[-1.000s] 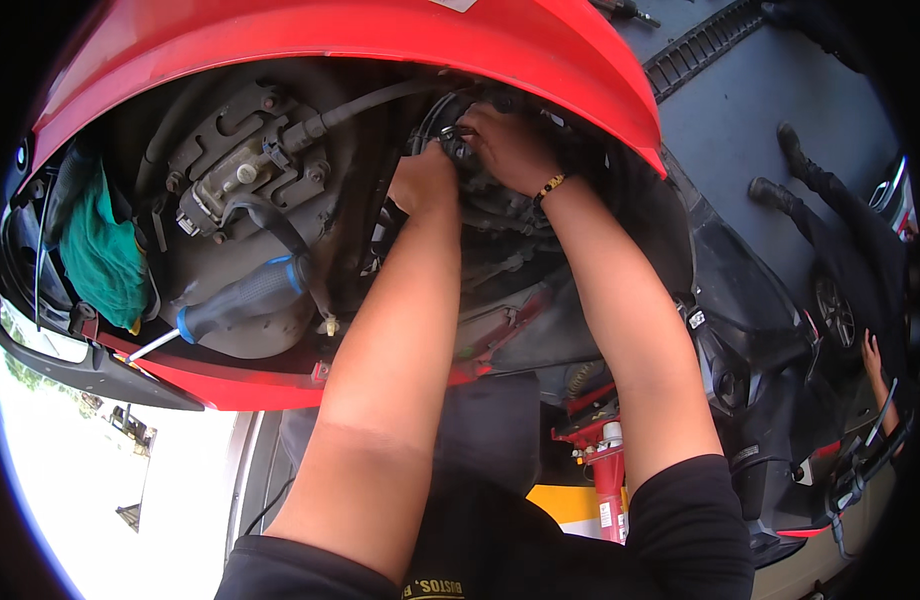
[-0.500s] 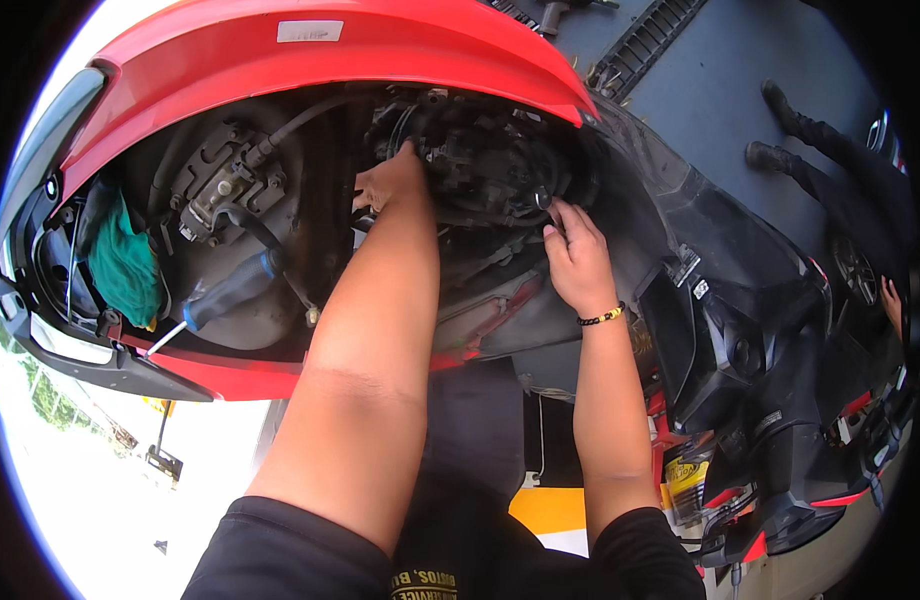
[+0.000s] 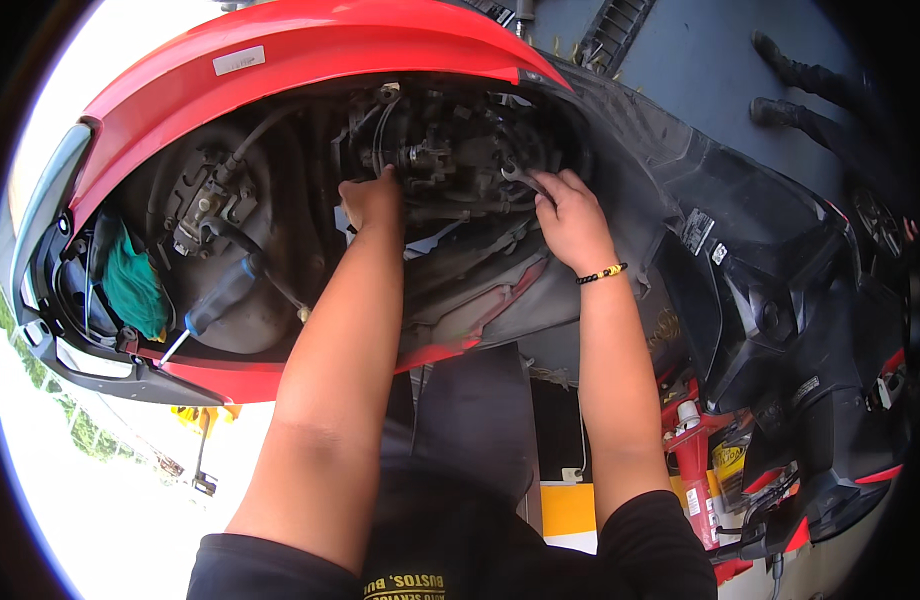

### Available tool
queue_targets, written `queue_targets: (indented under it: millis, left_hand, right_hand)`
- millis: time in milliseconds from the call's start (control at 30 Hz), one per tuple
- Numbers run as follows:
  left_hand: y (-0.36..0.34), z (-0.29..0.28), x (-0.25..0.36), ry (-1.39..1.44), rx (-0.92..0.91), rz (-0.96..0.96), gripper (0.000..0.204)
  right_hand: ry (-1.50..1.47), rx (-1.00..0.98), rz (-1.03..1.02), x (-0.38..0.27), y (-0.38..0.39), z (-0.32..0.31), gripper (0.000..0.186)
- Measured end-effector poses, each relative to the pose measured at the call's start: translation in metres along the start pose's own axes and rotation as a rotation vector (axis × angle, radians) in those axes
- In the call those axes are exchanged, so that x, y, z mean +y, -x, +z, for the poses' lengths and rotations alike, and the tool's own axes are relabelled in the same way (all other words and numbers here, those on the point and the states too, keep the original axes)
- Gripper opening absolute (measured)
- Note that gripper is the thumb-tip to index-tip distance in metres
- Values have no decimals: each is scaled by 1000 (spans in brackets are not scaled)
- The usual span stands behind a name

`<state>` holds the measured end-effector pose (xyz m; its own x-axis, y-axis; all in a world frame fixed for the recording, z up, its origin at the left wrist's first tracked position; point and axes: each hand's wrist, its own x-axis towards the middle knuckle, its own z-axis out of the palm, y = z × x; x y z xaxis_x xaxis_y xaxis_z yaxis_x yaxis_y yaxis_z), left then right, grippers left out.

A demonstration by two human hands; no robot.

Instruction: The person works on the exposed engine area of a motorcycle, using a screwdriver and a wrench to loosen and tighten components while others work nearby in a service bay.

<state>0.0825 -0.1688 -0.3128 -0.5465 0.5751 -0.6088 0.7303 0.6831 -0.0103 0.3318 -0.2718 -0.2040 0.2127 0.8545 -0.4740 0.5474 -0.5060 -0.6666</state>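
Observation:
My right hand (image 3: 578,222), a beaded bracelet at its wrist, is closed round a metal open-end wrench (image 3: 525,178). The wrench's jaw points left into the dark engine parts (image 3: 470,150) of a red scooter. My left hand (image 3: 368,200) reaches into the same opening, its fingers curled beside a thin looped cable (image 3: 381,135). What those fingertips grip is hidden. Between the hands lies a metal fitting (image 3: 427,155) on the engine.
A screwdriver (image 3: 220,297) with a blue and black handle lies across the tank area at left, beside a green cloth (image 3: 135,285). Red body panel (image 3: 330,40) rims the opening. Black scooter parts (image 3: 740,300) and a red tube-shaped container (image 3: 692,465) are at right. Another person's legs (image 3: 810,95) show at far right.
My view has shifted slightly. The left hand has drawn back a little from the engine, uncovering the metal fitting. The wrench has turned, and its open jaw now shows pointing left.

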Motion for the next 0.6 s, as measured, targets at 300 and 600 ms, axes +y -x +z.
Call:
queue_targets:
  millis: [300,600]
  left_hand:
    - [4,-24,-15,247,-155,-57,35]
    - [23,-30,-1,735,-595,-358,22]
  right_hand:
    - [-99,-463,151,-55,-2,18,28]
    - [116,-573,214,-76,-27,80,35]
